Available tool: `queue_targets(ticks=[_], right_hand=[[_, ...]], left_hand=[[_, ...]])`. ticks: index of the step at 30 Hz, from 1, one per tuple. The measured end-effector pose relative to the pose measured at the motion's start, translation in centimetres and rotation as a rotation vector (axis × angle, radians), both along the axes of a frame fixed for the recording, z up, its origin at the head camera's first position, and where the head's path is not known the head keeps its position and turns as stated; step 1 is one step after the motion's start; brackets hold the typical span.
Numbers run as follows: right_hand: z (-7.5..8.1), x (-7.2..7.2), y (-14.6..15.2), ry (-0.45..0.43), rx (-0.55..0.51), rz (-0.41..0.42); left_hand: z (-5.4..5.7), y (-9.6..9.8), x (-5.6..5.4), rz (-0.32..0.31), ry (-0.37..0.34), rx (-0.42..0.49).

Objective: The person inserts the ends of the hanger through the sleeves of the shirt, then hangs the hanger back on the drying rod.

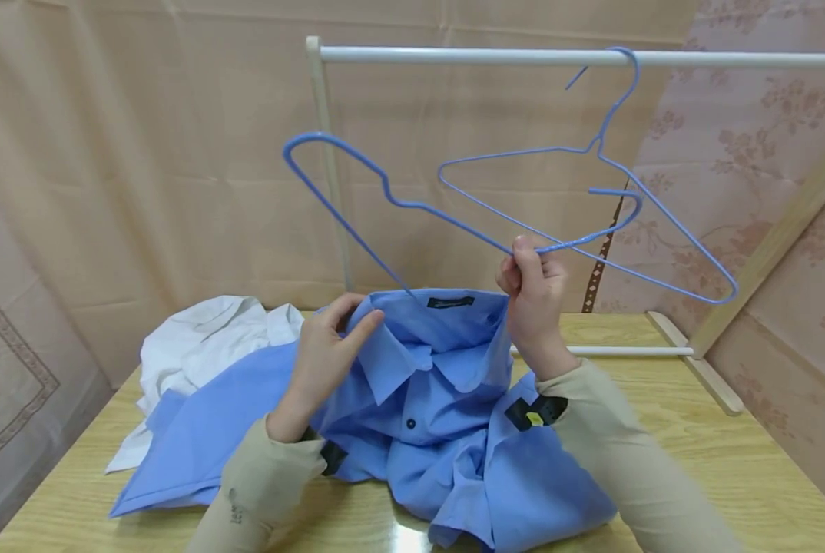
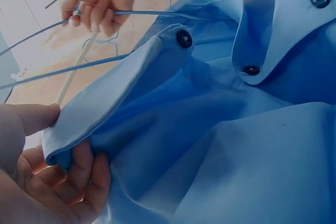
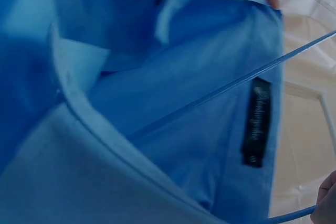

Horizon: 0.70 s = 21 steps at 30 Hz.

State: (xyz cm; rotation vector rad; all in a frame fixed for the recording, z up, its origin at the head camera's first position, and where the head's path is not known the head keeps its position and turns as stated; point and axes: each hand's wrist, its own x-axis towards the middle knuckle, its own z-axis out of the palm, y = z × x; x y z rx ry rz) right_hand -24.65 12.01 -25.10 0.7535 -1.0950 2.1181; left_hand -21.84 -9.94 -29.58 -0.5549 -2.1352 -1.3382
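A blue button-up shirt (image 1: 447, 418) lies bunched on the table, its collar opening upward. My left hand (image 1: 326, 357) holds the left side of the collar (image 1: 388, 365) between thumb and fingers, also seen in the left wrist view as the collar edge (image 2: 115, 87). My right hand (image 1: 537, 299) grips a blue wire hanger (image 1: 407, 204) near its hook, which points right. The hanger is tilted. One end goes into the neck opening and is hidden in the cloth; the other sticks out at upper left. In the right wrist view, the hanger's bar (image 3: 226, 87) crosses beside a black label (image 3: 257, 121).
A second blue hanger (image 1: 523, 152) hangs from the white rail (image 1: 468, 55) of a rack behind my hands. White cloth (image 1: 198, 346) lies crumpled at the left, partly behind the blue shirt. The rack's wooden foot (image 1: 696, 361) stands on the table (image 1: 751, 476) at right.
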Motion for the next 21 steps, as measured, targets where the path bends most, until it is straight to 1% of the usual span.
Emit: queue_targets(ticks=[3,6,10,14,17,21], right_hand=[[-0.7,0.1,-0.3,-0.029,0.065,-0.028],[-1.3,0.2,-0.4,-0.049,0.152,-0.059],[-2.1,0.1,-0.5,-0.017,0.276,-0.096],[-2.4,-0.2,-0.5,0.020,0.332,-0.121],[-2.4,-0.2,-0.3,0.015,0.359,-0.146],[-2.5,-0.2,0.3,-0.005,0.435,-0.180]], left_hand=[[0.2,-0.1,0.1,-0.002,0.014,0.006],[0.2,-0.2,0.2,0.010,0.021,0.019],[0.4,-0.4,0.5,0.032,0.039,0.035],[0.7,-0.6,0.7,0.040,0.056,0.025],[0.9,-0.7,0.8,0.046,0.066,0.020],[1.0,-0.9,0.9,0.060,0.079,0.020]])
